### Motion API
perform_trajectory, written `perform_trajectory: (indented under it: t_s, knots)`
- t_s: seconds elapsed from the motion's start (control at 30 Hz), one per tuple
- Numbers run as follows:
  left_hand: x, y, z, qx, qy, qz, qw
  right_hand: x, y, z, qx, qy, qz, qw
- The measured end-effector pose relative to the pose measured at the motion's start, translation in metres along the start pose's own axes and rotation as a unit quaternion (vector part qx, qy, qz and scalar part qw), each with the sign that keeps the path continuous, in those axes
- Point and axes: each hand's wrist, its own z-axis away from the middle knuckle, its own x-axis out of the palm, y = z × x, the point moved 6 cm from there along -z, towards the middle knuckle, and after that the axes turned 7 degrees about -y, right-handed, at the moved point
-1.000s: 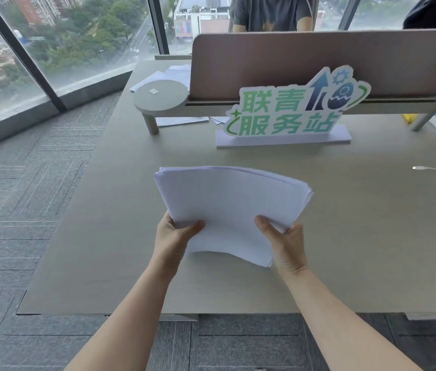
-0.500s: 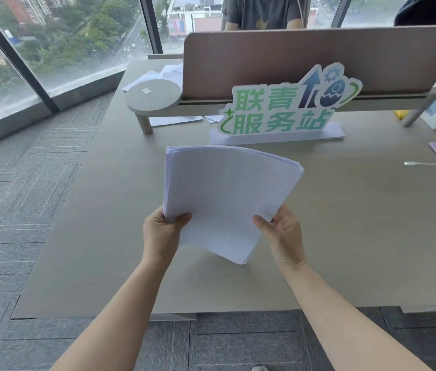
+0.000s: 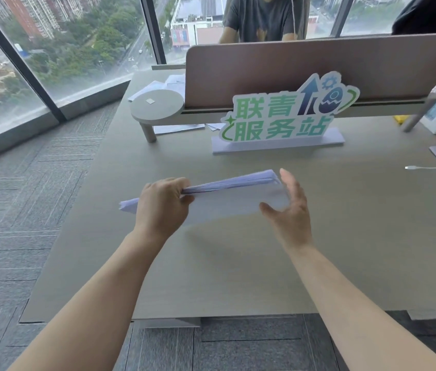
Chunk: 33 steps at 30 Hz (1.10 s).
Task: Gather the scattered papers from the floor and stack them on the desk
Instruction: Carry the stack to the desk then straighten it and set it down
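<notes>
Your left hand (image 3: 162,207) is clenched on the paper stack (image 3: 234,192), holding it edge-up and tilted above the tabletop (image 3: 238,269). Your right hand (image 3: 290,210) is spread flat against the stack's 3 o'clock end, gripping nothing. The green sign (image 3: 286,116) stands at 12 o'clock.

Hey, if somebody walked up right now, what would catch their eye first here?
Probably the stack of papers held above the middle of the desk: the left hand grips one end, the right hand is open against the other. Next, the green-lettered sign standing behind it, before the divider panel.
</notes>
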Motion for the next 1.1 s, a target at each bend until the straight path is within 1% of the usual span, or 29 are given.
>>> perform_trajectory:
  t_s: [0.03, 0.1, 0.17, 0.23, 0.33, 0.43, 0.53, 0.6, 0.67, 0.7, 0.77, 0.83, 0.87, 0.9, 0.97, 1.03, 1.1]
  knots:
    - [0.003, 0.006, 0.001, 0.021, -0.009, -0.022, 0.999, 0.004, 0.004, -0.001, 0.009, -0.01, 0.003, 1.0]
    - [0.012, 0.014, 0.004, 0.042, -0.028, -0.054, 0.997, 0.008, 0.017, -0.001, 0.055, -0.022, -0.015, 0.998]
    - [0.021, 0.018, 0.008, 0.045, -0.044, -0.069, 0.996, 0.008, 0.032, 0.004, 0.104, -0.026, -0.066, 0.992]
    - [0.03, 0.02, 0.01, 0.05, -0.06, -0.075, 0.994, 0.01, 0.041, 0.014, 0.118, -0.05, -0.109, 0.986]
    - [0.038, 0.021, 0.012, 0.055, -0.085, -0.083, 0.991, 0.013, 0.058, 0.03, 0.144, -0.092, -0.136, 0.976]
    - [0.033, 0.011, 0.012, 0.047, -0.069, -0.101, 0.991, 0.01, 0.064, 0.034, 0.158, -0.092, -0.16, 0.97]
    - [0.02, -0.016, 0.012, -0.004, -0.053, -0.089, 0.995, 0.008, 0.064, 0.034, 0.164, -0.081, -0.179, 0.967]
    - [0.011, -0.038, 0.014, -0.053, -0.041, -0.033, 0.997, 0.008, 0.064, 0.032, 0.163, -0.074, -0.182, 0.967]
    - [0.01, -0.056, 0.018, -0.102, -0.039, 0.071, 0.992, 0.008, 0.065, 0.031, 0.163, -0.07, -0.185, 0.967]
    - [0.014, -0.064, 0.02, -0.129, -0.045, 0.136, 0.981, 0.009, 0.066, 0.03, 0.165, -0.07, -0.185, 0.966]
    - [0.026, -0.077, 0.026, -0.185, -0.062, 0.278, 0.94, 0.009, 0.069, 0.03, 0.166, -0.07, -0.18, 0.967]
    - [0.039, -0.086, 0.035, -0.241, -0.068, 0.393, 0.885, 0.009, 0.073, 0.03, 0.17, -0.067, -0.175, 0.968]
    - [0.047, -0.09, 0.04, -0.264, -0.075, 0.422, 0.864, 0.009, 0.075, 0.03, 0.174, -0.069, -0.174, 0.967]
    - [0.053, -0.091, 0.044, -0.278, -0.086, 0.434, 0.853, 0.01, 0.076, 0.03, 0.174, -0.071, -0.176, 0.966]
    - [0.062, -0.086, 0.049, -0.288, -0.101, 0.441, 0.844, 0.01, 0.076, 0.03, 0.173, -0.067, -0.179, 0.966]
    - [0.067, -0.079, 0.053, -0.301, -0.073, 0.453, 0.836, 0.01, 0.076, 0.029, 0.178, -0.056, -0.193, 0.963]
    - [0.065, -0.071, 0.054, -0.295, -0.044, 0.477, 0.827, 0.011, 0.072, 0.027, 0.172, -0.043, -0.213, 0.961]
